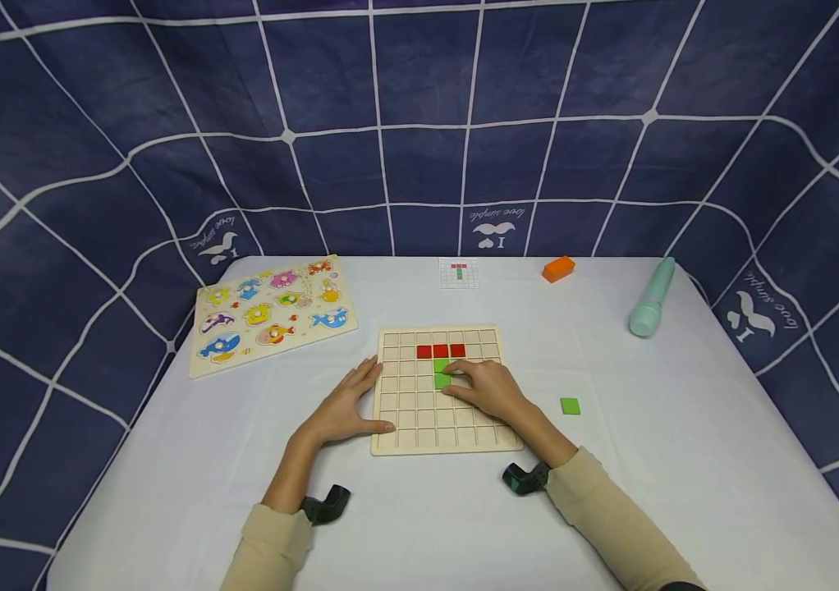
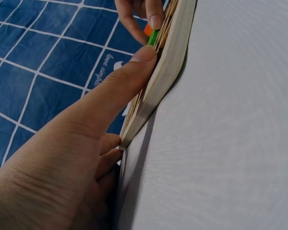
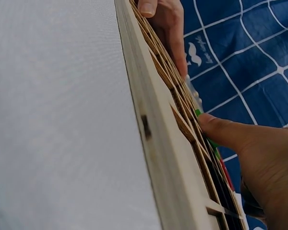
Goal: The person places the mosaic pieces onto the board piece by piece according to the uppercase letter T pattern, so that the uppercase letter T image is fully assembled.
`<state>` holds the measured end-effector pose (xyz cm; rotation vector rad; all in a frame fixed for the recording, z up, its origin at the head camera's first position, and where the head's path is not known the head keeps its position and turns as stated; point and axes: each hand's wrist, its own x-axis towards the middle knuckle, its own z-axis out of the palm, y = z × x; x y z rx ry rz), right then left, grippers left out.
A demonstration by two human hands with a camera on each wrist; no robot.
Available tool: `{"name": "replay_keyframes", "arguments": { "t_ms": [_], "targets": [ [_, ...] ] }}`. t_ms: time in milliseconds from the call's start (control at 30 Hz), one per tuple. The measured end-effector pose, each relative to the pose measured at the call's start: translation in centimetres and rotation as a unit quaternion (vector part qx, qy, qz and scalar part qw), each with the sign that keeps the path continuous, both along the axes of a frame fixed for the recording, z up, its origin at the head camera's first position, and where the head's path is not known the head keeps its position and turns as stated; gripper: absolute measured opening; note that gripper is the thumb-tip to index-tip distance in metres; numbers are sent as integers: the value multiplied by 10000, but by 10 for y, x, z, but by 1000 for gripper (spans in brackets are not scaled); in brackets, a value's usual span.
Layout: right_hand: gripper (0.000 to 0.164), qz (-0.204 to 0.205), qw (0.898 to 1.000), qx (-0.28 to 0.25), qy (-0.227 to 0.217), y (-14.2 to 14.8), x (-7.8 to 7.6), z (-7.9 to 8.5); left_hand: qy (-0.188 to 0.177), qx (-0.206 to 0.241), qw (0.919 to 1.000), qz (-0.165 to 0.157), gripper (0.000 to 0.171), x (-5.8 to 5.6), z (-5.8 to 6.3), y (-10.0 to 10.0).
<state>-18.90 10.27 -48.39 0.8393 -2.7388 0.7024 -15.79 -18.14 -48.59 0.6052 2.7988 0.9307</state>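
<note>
A wooden grid board (image 1: pixel 419 442) lies on the white table. Three red square tiles (image 1: pixel 440 351) form a row in its upper part, with a green tile (image 1: pixel 441 365) directly below the middle one. My right hand (image 1: pixel 489 390) pinches another green square tile (image 1: pixel 441 382) between thumb and finger, just below that green one; the left wrist view shows this tile (image 2: pixel 153 36) tilted up from the board. At the board's left side, my left hand (image 1: pixel 346 410) is spread, its thumb resting on the top and its fingertips against the edge. A loose green tile (image 1: pixel 570 406) lies right of the board.
A small card (image 1: pixel 471 280) with a red and green grid pattern lies behind the board. A wooden animal puzzle (image 1: pixel 242 328) is at the back left. An orange block (image 1: pixel 558 269) and a mint-green cylindrical object (image 1: pixel 653 297) lie at the back right. A dark blue checked cloth (image 1: pixel 419 164) hangs behind.
</note>
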Motion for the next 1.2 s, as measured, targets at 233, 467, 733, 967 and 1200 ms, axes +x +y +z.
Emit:
{"name": "replay_keyframes", "arguments": {
  "t_ms": [233, 467, 733, 967, 1200],
  "targets": [
    [33, 54, 9999, -124, 28, 1, 1, -1, -38, 42, 10000, 38, 111, 1, 0, 1],
    [31, 75, 9988, -472, -134, 14, 7, 2, -9, 59, 10000, 52, 112, 1, -2, 2],
    [30, 261, 9954, -872, -310, 49, 23, 6, 63, 36, 10000, 22, 112, 0, -4, 0],
    [34, 102, 9939, -1051, -307, 98, 38, 2, 20, 84, 10000, 27, 112, 1, -3, 0],
    [33, -445, 9946, -928, -121, 148, 51, -3, 31, 104, 9999, 7, 112, 0, -2, -1]
  ]
}}
